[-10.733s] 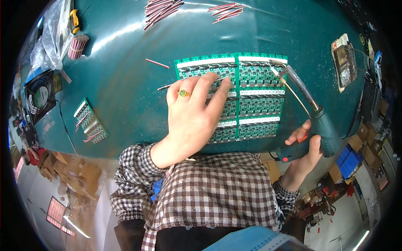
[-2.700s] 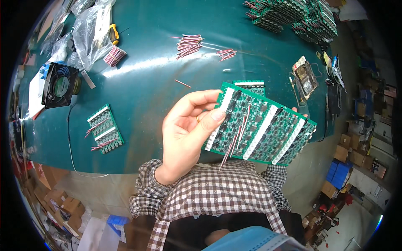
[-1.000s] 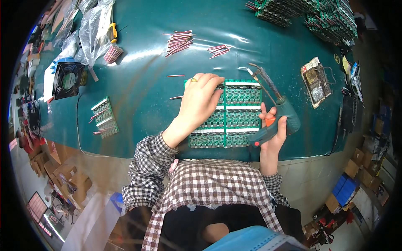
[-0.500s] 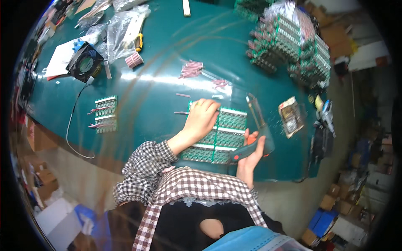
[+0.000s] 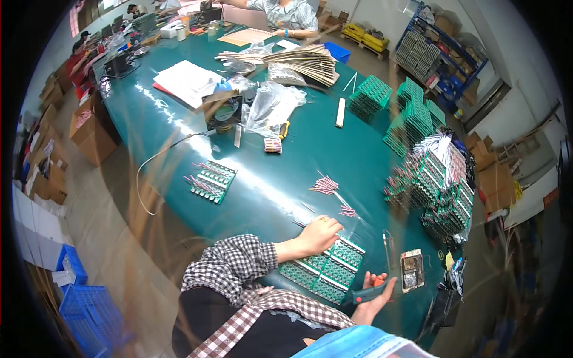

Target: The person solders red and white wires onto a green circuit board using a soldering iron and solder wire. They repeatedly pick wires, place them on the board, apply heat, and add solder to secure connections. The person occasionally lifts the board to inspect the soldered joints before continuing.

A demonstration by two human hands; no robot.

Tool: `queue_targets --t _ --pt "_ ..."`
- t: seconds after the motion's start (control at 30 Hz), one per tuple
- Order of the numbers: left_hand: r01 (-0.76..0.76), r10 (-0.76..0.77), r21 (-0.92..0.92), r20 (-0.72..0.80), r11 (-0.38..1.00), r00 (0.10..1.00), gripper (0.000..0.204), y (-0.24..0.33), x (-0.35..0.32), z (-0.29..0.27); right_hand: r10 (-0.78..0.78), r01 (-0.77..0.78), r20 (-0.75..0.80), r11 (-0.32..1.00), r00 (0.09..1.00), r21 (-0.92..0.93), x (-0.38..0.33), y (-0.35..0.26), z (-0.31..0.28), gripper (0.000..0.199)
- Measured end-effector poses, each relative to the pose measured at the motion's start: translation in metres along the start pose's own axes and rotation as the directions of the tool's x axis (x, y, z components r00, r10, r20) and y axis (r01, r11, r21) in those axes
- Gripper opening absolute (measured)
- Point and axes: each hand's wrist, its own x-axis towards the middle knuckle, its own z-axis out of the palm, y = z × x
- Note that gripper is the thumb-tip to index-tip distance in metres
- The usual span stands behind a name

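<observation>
A green circuit board panel (image 5: 325, 275) with white strips lies at the table's near edge. Over its far left edge, my left hand (image 5: 319, 236) is closed with fingers bent down; what they pinch is hidden. Loose thin wires (image 5: 302, 223) lie beside those fingertips. My right hand (image 5: 377, 303) grips a dark green soldering gun (image 5: 370, 292) with a red trigger, its thin tip pointing away from me, right of the panel. Beyond the panel are a pile of pink and dark wires (image 5: 324, 185) and a smaller pile (image 5: 347, 211).
A worn rosin-like block in a tray (image 5: 412, 272) sits right of the gun. Stacked boards with wires (image 5: 433, 185) rise at the right. A smaller board (image 5: 213, 181), a black fan (image 5: 224, 113) and plastic bags (image 5: 271, 110) are farther left. Another person (image 5: 289, 18) is across the table.
The view has tipped up and turned, so more of the table and room shows. My left hand stays at the panel's far edge, and my right hand still grips the soldering gun.
</observation>
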Motion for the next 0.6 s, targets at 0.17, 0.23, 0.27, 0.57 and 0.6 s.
queue_targets --t 0.17,0.23,0.27,0.57,0.6 --pt "-0.001 0.001 -0.014 -0.055 1.0 0.998 0.024 0.001 0.014 -0.012 0.017 -0.01 0.072 0.995 0.997 -0.102 0.005 -0.03 0.023 0.034" --pt "0.015 -0.016 -0.026 -0.072 1.0 0.997 0.023 0.002 0.016 -0.014 0.008 0.009 0.136 0.993 0.991 -0.12 0.005 -0.037 0.039 0.034" --pt "0.02 -0.021 -0.019 -0.077 1.0 0.997 0.023 0.001 0.017 -0.018 0.004 0.017 0.166 0.992 0.986 -0.125 0.003 -0.038 0.046 0.035" --pt "0.083 -0.089 -0.092 -0.067 0.992 0.994 0.021 0.013 0.016 -0.031 -0.046 0.068 0.275 0.995 0.96 -0.073 -0.026 -0.029 0.083 0.04" --pt "0.091 -0.1 -0.114 -0.073 0.989 0.992 0.021 0.015 0.016 -0.031 -0.056 0.083 0.291 0.993 0.955 -0.081 -0.026 -0.027 0.085 0.041"
